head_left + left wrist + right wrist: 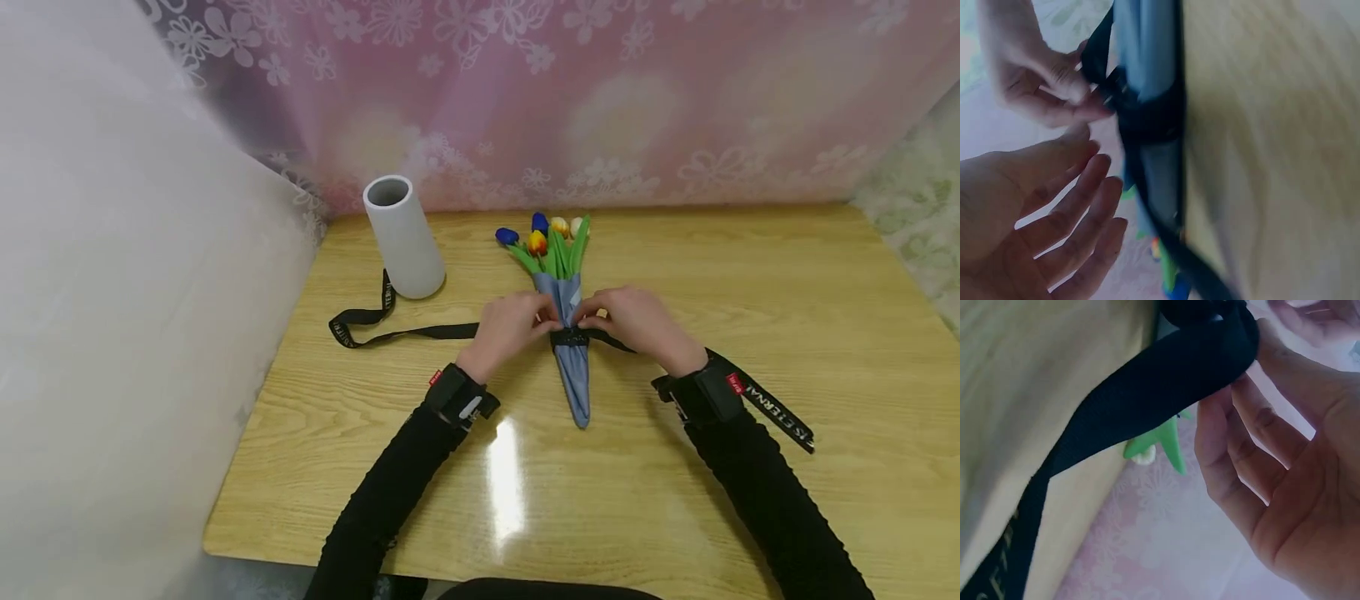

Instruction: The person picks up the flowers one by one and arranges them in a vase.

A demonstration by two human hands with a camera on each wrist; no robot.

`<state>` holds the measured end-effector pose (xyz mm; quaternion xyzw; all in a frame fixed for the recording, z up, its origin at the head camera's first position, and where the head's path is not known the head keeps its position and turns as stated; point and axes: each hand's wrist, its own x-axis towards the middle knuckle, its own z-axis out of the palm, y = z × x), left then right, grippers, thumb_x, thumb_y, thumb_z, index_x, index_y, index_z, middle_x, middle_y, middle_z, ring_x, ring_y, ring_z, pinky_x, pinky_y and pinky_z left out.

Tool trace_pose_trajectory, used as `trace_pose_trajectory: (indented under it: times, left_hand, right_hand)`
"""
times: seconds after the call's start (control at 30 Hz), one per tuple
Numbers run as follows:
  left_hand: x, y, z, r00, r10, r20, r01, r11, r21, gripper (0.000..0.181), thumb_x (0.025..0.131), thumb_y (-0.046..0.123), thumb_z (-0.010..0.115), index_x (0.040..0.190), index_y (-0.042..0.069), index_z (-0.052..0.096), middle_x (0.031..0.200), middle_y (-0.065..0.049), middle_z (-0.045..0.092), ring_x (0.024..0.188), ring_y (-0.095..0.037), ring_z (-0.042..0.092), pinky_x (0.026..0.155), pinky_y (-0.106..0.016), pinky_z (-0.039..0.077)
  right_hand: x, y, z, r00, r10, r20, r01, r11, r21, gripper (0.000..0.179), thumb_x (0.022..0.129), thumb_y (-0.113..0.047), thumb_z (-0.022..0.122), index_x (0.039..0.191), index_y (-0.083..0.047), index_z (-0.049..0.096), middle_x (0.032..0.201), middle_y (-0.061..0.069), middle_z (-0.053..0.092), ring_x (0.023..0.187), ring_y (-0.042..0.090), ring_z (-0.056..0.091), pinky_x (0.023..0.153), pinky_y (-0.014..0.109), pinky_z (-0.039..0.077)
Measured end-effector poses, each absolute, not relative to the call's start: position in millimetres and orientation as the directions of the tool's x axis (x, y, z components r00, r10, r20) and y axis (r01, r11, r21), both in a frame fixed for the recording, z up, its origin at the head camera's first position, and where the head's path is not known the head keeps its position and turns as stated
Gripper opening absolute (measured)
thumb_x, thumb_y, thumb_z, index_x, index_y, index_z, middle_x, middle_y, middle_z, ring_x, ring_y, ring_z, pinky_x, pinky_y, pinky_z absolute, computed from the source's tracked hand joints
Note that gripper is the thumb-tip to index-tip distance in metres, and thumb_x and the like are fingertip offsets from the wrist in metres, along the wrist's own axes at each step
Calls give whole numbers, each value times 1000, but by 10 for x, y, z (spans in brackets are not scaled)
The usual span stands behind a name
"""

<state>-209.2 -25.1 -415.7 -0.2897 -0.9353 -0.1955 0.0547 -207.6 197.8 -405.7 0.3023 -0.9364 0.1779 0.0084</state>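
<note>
A bunch of tulips [537, 243] in blue, yellow-red and pale colours lies on the table, wrapped in blue-grey paper [573, 375]. Around its middle goes a black ribbon [442, 332] with white lettering, crossed into a knot [1119, 94]. My right hand [637, 321] pinches the ribbon beside the knot; in the right wrist view a band of ribbon [1147, 394] runs to its thumb and fingertips. My left hand [513, 325] is at the other side of the knot, fingers loosely bent, thumb close to the index fingertip. No ribbon shows between them in the left wrist view.
A white vase [405, 242] stands upright at the back left, with one ribbon tail curling near its base. The other printed tail [780, 412] passes under the right wrist. A pink floral curtain [525, 108] hangs behind the wooden table [750, 275].
</note>
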Motion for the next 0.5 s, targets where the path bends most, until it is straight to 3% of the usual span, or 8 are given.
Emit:
trace_pose_trajectory:
  times: [0.2, 0.5]
  left_hand:
    - [-2061, -130, -4318, -831, 528, 175, 555, 769, 318, 12, 94, 31, 74, 97, 20, 77, 89, 5, 73, 78, -9, 68, 62, -24, 53]
    - [-2091, -141, -4319, -834, 531, 150, 550, 776, 309, 4, 94, 20, 74, 95, 17, 76, 86, 4, 72, 77, -9, 67, 62, -23, 53]
  right_hand:
    - [-2062, 1933, -4165, -828, -549, 115, -548, 748, -374, 9, 91, -16, 77, 100, -13, 80, 92, 3, 75, 73, 19, 66, 60, 34, 49]
    - [-2058, 1920, -4156, -848, -515, 121, -521, 773, -362, 4, 91, -19, 78, 91, -16, 77, 85, 1, 74, 58, 9, 54, 51, 27, 38]
